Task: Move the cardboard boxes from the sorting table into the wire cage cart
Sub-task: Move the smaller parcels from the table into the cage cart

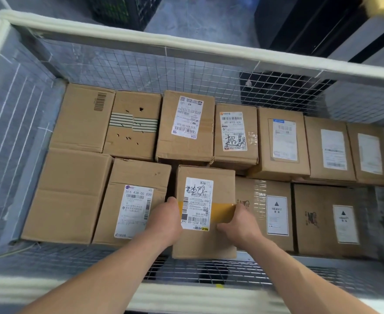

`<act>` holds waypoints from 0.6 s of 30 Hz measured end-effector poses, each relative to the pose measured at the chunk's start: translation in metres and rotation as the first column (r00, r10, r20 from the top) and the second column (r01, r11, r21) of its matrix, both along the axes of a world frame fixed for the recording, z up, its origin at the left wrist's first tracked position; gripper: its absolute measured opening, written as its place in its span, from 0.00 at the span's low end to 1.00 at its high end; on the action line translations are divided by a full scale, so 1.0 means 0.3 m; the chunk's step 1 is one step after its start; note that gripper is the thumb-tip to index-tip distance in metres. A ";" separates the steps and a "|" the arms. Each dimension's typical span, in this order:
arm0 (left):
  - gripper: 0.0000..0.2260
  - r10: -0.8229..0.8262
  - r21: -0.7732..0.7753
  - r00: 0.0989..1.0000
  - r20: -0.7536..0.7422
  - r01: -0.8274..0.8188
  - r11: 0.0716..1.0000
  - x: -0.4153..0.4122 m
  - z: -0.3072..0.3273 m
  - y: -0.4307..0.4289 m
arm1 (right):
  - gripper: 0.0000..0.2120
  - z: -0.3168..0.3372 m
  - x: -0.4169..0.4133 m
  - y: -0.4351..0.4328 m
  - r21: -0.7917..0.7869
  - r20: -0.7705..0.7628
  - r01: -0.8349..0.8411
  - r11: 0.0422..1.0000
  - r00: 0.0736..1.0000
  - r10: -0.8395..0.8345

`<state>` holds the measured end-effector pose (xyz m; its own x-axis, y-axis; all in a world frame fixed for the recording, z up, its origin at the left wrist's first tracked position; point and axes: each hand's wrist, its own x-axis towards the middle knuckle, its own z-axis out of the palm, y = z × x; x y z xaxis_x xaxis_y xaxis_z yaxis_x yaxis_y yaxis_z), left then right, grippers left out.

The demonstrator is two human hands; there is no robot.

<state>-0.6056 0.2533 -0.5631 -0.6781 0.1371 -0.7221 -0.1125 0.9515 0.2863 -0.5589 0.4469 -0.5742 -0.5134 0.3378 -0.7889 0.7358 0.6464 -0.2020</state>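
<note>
A: Where's the box?
B: The held box (205,214) is in the front row of the wire cage cart (129,69), in the gap between the 516-label box (129,200) and the HEAVY-label box (265,214); can't tell if it's touching the cart floor.
A: Hands?
B: Your left hand (166,220) clasps its left edge; your right hand (238,223) clasps its right edge; the fingers run down the sides, mostly hidden; both are gripping the box.
A: How do I do this step well?
B: My read: keep it level and lower it straight; the slot looks snug, so don't trap your fingers against the neighbours; slide them up and out as it seats; let go only once it sits flat.
A: Counts?
B: Twelve cardboard boxes in the cart; seven in the back row, five in front counting the one you hold; nine carry white labels; one label reads HEAVY; the far-right front box (329,220) has a similar label, text too blurred to read; two hands; one cart; the sorting table isn't in view.
</note>
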 end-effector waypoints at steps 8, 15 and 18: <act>0.08 -0.021 -0.038 0.999 0.042 0.022 0.999 -0.017 -0.012 0.000 | 0.20 -0.027 -0.008 -0.005 -0.036 0.003 -0.010 0.999 1.000 0.011; 0.09 -0.090 -0.030 0.996 -0.009 0.089 0.996 -0.023 0.095 -0.009 | 0.23 0.072 -0.023 0.009 -0.045 -0.041 -0.064 0.997 0.997 0.062; 0.16 -0.168 -0.035 0.985 -0.045 0.167 0.985 -0.046 0.194 0.002 | 0.24 0.171 -0.032 0.017 0.017 -0.063 -0.113 0.993 0.992 0.114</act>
